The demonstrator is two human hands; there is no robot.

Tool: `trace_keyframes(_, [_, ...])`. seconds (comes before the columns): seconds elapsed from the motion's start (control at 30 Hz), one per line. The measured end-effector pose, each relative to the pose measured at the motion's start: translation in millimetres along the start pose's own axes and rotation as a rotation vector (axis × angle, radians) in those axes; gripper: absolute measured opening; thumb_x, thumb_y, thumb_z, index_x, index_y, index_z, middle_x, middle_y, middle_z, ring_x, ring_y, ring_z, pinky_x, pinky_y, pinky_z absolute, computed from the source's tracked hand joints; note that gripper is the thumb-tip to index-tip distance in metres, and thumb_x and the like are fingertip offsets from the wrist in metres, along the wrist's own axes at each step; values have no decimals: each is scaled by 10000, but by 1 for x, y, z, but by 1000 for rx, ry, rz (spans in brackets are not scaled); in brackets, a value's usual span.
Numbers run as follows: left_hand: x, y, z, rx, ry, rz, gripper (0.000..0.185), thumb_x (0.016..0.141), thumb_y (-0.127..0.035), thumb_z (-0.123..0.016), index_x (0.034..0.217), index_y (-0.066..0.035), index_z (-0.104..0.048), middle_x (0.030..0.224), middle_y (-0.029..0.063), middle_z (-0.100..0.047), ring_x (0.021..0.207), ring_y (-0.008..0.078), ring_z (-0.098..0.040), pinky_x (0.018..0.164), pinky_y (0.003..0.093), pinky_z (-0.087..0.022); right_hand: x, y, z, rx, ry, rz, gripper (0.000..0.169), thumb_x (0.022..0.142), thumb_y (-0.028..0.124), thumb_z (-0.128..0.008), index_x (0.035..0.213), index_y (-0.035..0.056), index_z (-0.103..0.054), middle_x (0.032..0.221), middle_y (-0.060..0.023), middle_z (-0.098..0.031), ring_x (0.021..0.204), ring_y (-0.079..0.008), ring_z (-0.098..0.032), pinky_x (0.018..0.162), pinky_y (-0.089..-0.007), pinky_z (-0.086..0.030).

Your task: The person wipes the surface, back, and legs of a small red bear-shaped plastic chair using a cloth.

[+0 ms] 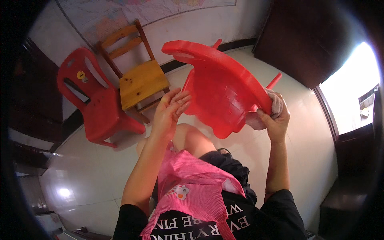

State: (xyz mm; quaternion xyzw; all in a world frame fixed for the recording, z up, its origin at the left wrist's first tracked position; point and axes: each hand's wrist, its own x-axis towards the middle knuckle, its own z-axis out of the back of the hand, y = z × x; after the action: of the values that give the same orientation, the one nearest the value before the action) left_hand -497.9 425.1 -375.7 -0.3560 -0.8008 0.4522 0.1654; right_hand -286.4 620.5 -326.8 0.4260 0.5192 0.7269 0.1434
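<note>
In front of me a red plastic chair (222, 81) is tipped over, with two of its legs pointing away from me. My right hand (277, 118) grips the chair's right rim through a pale cloth (256, 121), and part of the cloth hangs below the fingers. Beside the chair's left edge, my left hand (175, 103) is raised with its palm turned up and its fingers apart, holding nothing. Whether its fingertips touch the plastic, I cannot tell. What supports the chair underneath is hidden.
At the left stand a second red plastic chair (103, 112) with round stickers and a wooden chair (144, 82) against the wall. A map (144, 12) hangs above. A dark door (294, 39) and a bright opening (354, 90) lie right. My pink apron (195, 180) covers my lap.
</note>
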Motion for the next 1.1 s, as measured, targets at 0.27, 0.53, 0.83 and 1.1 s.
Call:
trace_keyframes(0.27, [115,118,106,496,-249,232,616,854,-240,-658,1342,-6,-364,1343,154,-439,1161,250,-485,1014,370,-371,41,-27,30,8,-85,-83,467,681,-41,-647,1140,-25,-561,1059,-43,-591,958,-146,-578,850,-287,-479])
trace_keyframes(0.53, [223,151,94,459,-233,183,818,836,-432,-661,1417,-3,-275,1399,177,-385,1260,249,-398,1046,381,-315,73,-53,54,18,-183,-222,585,599,10,-655,1169,-29,-530,1041,-81,-606,934,-176,-601,821,-306,-499])
trace_keyframes(0.83, [232,157,93,602,-60,287,557,852,-400,-656,1180,22,-498,1044,122,-586,917,180,-576,804,322,-488,165,-101,81,-52,-210,-21,661,778,236,-682,1324,-24,-414,1281,-140,-492,1208,-253,-465,1048,-366,-343])
trace_keyframes(1.1, [190,190,114,406,-272,375,552,833,-387,-686,1143,27,-495,1024,116,-566,883,177,-568,754,315,-493,225,-208,79,-23,-180,-221,532,854,227,-665,1298,0,-480,1213,-115,-568,1094,-199,-543,956,-335,-425])
